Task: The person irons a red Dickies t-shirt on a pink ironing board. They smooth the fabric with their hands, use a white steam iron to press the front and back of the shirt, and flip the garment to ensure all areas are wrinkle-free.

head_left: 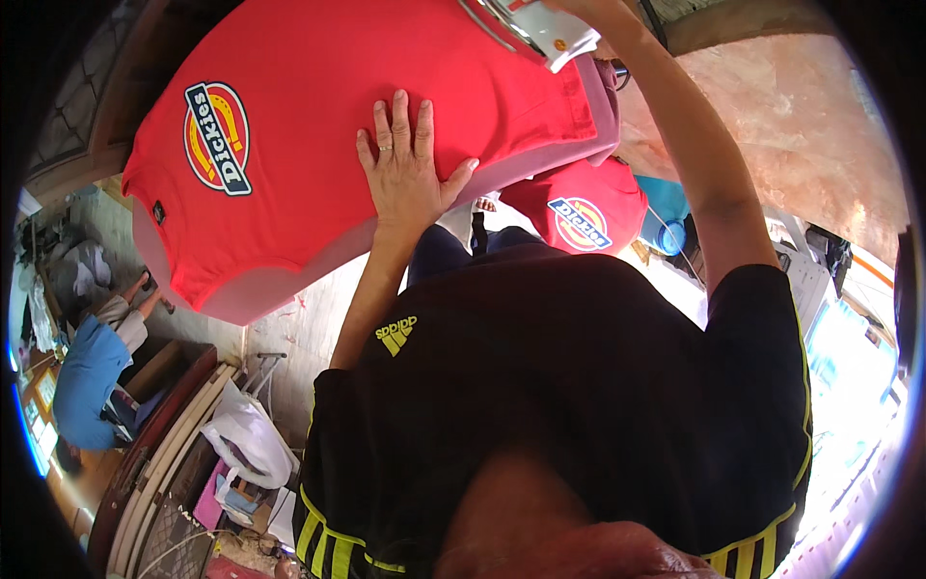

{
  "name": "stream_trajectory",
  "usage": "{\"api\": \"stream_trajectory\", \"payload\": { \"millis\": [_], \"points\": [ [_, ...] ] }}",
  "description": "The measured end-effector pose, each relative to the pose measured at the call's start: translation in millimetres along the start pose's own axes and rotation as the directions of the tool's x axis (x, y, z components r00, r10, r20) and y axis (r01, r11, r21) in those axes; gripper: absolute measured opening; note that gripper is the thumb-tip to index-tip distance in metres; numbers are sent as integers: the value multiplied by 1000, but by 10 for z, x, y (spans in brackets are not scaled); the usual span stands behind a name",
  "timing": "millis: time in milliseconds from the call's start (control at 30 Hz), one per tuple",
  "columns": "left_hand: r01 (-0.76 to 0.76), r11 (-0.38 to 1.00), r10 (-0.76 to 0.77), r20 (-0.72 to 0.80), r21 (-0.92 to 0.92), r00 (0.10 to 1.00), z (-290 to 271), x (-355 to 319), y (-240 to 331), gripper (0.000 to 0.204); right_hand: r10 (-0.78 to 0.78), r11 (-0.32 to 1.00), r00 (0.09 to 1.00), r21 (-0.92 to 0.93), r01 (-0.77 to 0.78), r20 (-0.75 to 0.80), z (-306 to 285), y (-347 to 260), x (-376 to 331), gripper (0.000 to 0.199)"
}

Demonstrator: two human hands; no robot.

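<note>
The red T-shirt (pixel 318 125) lies spread, logo up, across the padded pink ironing board (pixel 289 280). The left hand (pixel 410 164) rests flat on the shirt near the board's near edge, fingers released and spread. The right hand (pixel 579 8) sits at the board's far edge on a white iron (pixel 550 29); its finger state cannot be determined. Judged progress: pressing under way, another red shirt (pixel 579 207) below.

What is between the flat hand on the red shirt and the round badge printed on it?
Only bare red shirt lies between the left hand and the badge, in the head view.
</note>
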State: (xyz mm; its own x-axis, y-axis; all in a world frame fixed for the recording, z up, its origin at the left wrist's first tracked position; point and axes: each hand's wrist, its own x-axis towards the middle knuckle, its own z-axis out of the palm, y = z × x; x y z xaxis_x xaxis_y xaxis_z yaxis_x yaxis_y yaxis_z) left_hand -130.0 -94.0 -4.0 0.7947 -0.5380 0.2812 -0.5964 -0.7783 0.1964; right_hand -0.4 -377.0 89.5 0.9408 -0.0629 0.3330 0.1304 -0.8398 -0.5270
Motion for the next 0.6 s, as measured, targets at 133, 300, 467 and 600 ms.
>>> {"api": "stream_trajectory", "payload": {
  "millis": [133, 300, 467, 600],
  "points": [
    [64, 997, -64, 15, 38, 998, -16, -142, -23, 86, -34, 994, 995, -102, 43, 91, 55, -201, -412, 44],
    [130, 991, -132, 43, 43, 990, -116, -393, -136, 80, 39, 994, 989, 95, -53, 145, -243, -467, -1568, 35],
    [227, 972, -228, 17, 52, 973, -274, -837, -442, 77, 16, 997, 986, 77, -29, 167, -438, -702, -1977, 28],
    [257, 957, -259, -5, 131, 966, -398, -1159, -652, 75, -83, 995, 982, 74, 71, 171, -117, -479, -1389, 28]
  ]
}}
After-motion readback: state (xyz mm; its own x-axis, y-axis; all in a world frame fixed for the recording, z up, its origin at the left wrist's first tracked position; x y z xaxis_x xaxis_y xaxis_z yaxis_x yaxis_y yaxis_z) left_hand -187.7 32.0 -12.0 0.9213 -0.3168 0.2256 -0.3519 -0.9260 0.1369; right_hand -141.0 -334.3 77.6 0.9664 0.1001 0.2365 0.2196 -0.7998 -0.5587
